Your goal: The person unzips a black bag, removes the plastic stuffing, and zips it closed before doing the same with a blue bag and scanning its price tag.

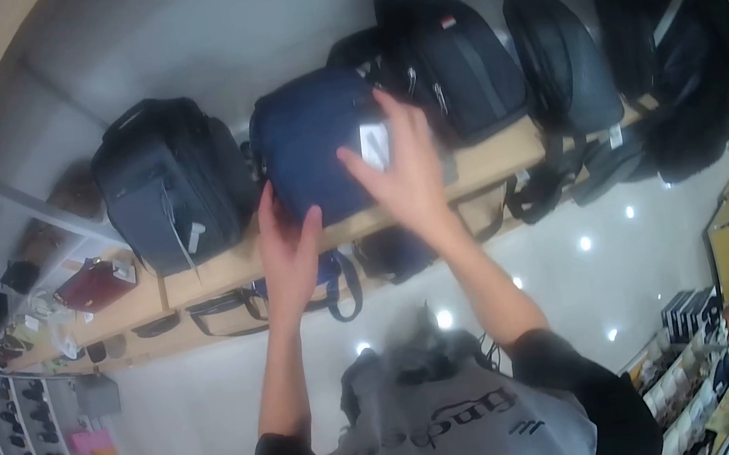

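A navy blue bag stands on the wooden shelf with both my hands on it. My left hand grips its lower left edge, thumb on the front and fingers at the side. My right hand holds the right side, with the thumb across the front and the fingertips near the upper corner. Between that thumb and fingers shows a white tag on the bag's front. The bag's back and underside are hidden.
Left of it stands a dark grey backpack; right of it are a black backpack and a slimmer dark bag. A maroon bag sits far left. More bags hang below the shelf edge. Shoe racks stand lower left.
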The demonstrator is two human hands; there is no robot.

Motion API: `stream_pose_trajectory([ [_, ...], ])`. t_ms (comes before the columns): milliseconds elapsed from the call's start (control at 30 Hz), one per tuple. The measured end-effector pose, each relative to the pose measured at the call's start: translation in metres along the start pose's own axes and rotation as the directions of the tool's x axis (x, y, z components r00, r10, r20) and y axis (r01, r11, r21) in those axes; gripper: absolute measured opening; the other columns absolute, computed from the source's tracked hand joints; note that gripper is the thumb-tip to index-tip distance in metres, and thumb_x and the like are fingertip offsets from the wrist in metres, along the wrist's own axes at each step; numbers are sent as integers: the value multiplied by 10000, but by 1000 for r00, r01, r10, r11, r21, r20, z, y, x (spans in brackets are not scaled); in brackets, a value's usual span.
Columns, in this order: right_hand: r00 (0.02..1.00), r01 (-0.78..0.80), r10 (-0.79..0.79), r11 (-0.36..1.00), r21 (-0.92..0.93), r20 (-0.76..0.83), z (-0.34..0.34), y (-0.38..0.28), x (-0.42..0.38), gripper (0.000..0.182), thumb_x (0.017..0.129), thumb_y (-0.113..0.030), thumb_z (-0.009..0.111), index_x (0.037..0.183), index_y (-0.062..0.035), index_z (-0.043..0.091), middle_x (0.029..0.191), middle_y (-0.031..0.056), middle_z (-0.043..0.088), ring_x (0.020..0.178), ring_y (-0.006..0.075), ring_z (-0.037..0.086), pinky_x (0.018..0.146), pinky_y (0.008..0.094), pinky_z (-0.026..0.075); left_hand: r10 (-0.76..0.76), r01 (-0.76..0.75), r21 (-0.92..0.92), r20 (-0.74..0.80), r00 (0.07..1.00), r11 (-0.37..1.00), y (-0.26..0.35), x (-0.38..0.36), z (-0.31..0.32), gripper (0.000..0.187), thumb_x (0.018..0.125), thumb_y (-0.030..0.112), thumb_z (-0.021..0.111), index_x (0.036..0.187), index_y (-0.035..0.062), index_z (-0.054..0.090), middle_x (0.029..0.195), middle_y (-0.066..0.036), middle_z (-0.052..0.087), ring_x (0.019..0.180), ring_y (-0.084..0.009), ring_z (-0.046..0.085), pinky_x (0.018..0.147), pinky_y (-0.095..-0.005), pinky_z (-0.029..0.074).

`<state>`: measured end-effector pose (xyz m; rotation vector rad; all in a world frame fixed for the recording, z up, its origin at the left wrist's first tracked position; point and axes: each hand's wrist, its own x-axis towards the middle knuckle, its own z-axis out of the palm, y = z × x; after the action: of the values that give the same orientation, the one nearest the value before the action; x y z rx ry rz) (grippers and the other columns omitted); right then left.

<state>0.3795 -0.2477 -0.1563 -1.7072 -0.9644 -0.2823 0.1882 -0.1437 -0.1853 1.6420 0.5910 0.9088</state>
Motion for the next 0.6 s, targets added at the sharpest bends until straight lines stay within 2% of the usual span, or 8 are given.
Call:
stream_pose_trajectory([
  [67, 1000, -18, 17, 998, 60, 12, -4, 2, -1, 918, 924, -290, 967, 1668, 4, 517, 1504, 258, 600, 1393, 460, 620, 1173, 497, 525, -14, 11, -88, -30, 999, 996, 1, -4, 7, 843, 1123, 64, 759, 1804, -13, 268, 1659, -237, 569, 1477, -293, 626, 1254, -420, 507],
  [100, 1000, -21, 21, 995, 94, 3, -6, 2, -2, 919, 925, -286, 969, 1669, 5, 516, 1509, 259, 600, 1398, 453, 620, 1178, 497, 522, -32, 29, -106, -24, 999, 994, 5, -4, 9, 922, 1095, -14, 752, 1831, 5, 198, 1701, -230, 518, 1511, -299, 594, 1269, -424, 495],
  [267, 1000, -12, 17, 976, 219, -21, -21, 0, 5, 834, 951, -233, 957, 1644, 0, 558, 1492, 226, 633, 1404, 403, 632, 1199, 469, 510, 131, -140, -137, -75, 989, 981, 15, -5, 26, 970, 1060, -58, 772, 1831, 5, 187, 1695, -229, 516, 1530, -290, 565, 1284, -413, 469],
  [300, 999, -37, 44, 963, 266, -21, -22, 3, 6, 746, 968, -201, 940, 1611, -19, 607, 1472, 202, 653, 1344, 366, 673, 1154, 445, 543, 165, -175, -137, -81, 983, 975, 15, -2, 25, 992, 1051, -59, 790, 1830, 4, 177, 1704, -230, 508, 1536, -283, 555, 1286, -406, 461],
  [333, 986, -139, 164, 912, 387, -33, -24, -4, 7, 561, 999, -153, 905, 1510, -26, 710, 1381, 179, 705, 1231, 315, 732, 1091, 415, 583, 167, -171, -50, -74, 983, 984, 11, 2, 22, 990, 1045, -53, 799, 1820, 0, 184, 1705, -226, 506, 1539, -284, 553, 1286, -410, 461],
  [400, 988, -111, 138, 948, 299, -69, -28, 3, 8, 417, 1016, -76, 877, 1417, -17, 778, 1288, 149, 744, 1124, 243, 766, 1016, 365, 621, 145, -137, 120, -63, 987, 983, -3, -4, 16, 987, 1033, -41, 819, 1799, -8, 199, 1707, -218, 501, 1546, -285, 547, 1286, -418, 460],
  [500, 979, -105, 167, 905, 412, -116, -30, 0, 5, 326, 1024, -16, 856, 1347, -3, 812, 1212, 117, 764, 1068, 189, 772, 971, 329, 636, 194, -181, 258, -26, 981, 949, -11, -3, 11, 879, 1019, -10, 842, 1724, -29, 317, 1632, -242, 560, 1485, -288, 595, 1246, -421, 495],
  [600, 959, -209, 279, 825, 526, -56, -28, 6, 3, 330, 1017, 7, 861, 1342, 3, 808, 1218, 110, 761, 1067, 161, 767, 945, 316, 642, 203, -123, 506, -106, 973, 854, 17, -14, 9, 598, 1005, 21, 866, 1512, -54, 559, 1428, -235, 682, 1352, -277, 674, 1127, -394, 556],
])
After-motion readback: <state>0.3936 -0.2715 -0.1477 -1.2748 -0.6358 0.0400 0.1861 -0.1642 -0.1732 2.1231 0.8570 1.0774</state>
